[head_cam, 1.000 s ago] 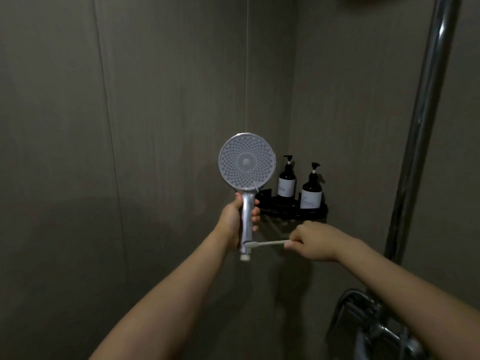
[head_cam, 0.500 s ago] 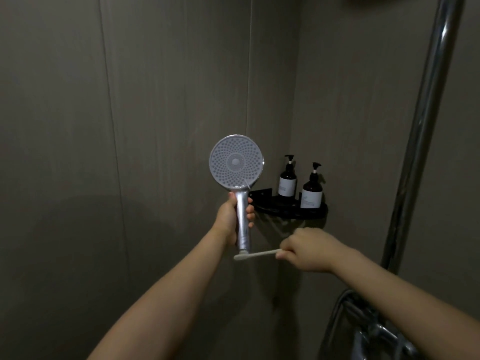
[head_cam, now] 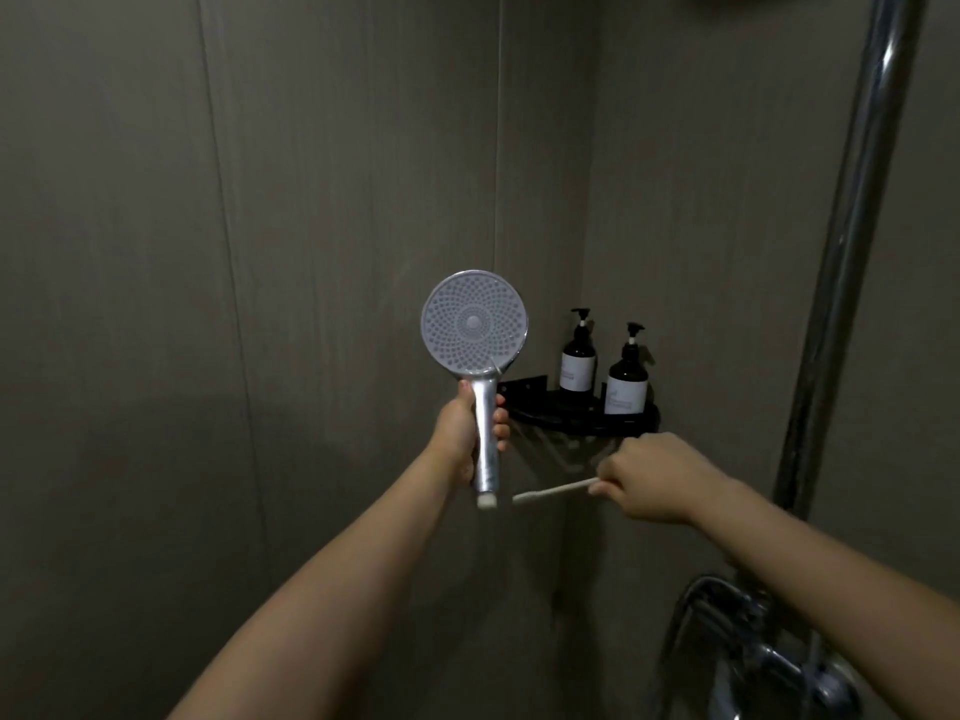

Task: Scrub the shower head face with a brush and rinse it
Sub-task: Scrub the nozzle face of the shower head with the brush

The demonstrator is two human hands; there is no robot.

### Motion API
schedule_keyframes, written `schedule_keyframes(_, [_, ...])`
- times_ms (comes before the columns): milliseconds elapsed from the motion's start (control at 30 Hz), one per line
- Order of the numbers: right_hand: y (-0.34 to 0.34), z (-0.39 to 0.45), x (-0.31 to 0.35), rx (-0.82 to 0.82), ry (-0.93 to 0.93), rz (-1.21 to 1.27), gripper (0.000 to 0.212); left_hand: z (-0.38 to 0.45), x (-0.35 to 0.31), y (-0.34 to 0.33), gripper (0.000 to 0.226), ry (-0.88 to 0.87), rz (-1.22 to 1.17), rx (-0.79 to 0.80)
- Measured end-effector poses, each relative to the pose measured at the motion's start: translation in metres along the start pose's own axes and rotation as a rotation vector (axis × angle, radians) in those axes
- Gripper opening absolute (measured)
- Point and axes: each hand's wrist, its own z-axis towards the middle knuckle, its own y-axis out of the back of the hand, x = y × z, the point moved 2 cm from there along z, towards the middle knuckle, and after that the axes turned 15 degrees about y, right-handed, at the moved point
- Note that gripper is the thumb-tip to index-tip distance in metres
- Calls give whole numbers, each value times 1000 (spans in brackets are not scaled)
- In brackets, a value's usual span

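My left hand (head_cam: 460,433) grips the chrome handle of a round shower head (head_cam: 474,324), held upright with its dotted spray face turned toward me. No hose shows at the handle's lower end. My right hand (head_cam: 649,480) is closed around a thin white brush (head_cam: 550,491) that looks like a toothbrush. The brush points left, its tip just right of the handle's lower end and well below the spray face, apart from it.
A black corner shelf (head_cam: 587,418) carries two dark pump bottles (head_cam: 577,356) (head_cam: 627,376) just behind my right hand. A chrome riser pipe (head_cam: 852,226) runs up the right side, with the mixer tap (head_cam: 769,652) at lower right. Grey tiled walls meet in the corner.
The shower head has shifted a little left. My right hand has drawn the brush back to the right, so its tip has come off the handle's lower end.
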Motion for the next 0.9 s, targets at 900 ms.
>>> schedule_keyframes(900, [15, 9, 0, -110, -248, 242, 33, -7, 7, 12, 53, -2, -44, -5])
